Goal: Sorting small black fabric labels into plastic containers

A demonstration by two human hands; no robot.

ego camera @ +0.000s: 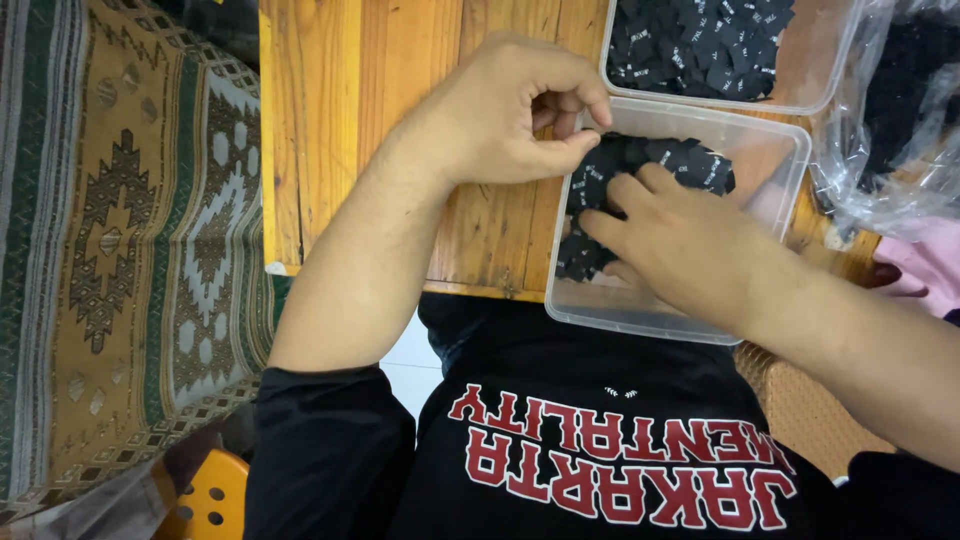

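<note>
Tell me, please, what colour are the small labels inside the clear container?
The small labels are black with white print, seen in the head view.

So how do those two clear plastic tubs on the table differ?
The near tub juts over the edge of the wooden table, with both hands in it; the far tub sits fully on the table, untouched. The near tub holds a small clump of black fabric labels, while the far tub's pile covers most of its floor. Both are clear, rectangular and lidless.
</note>
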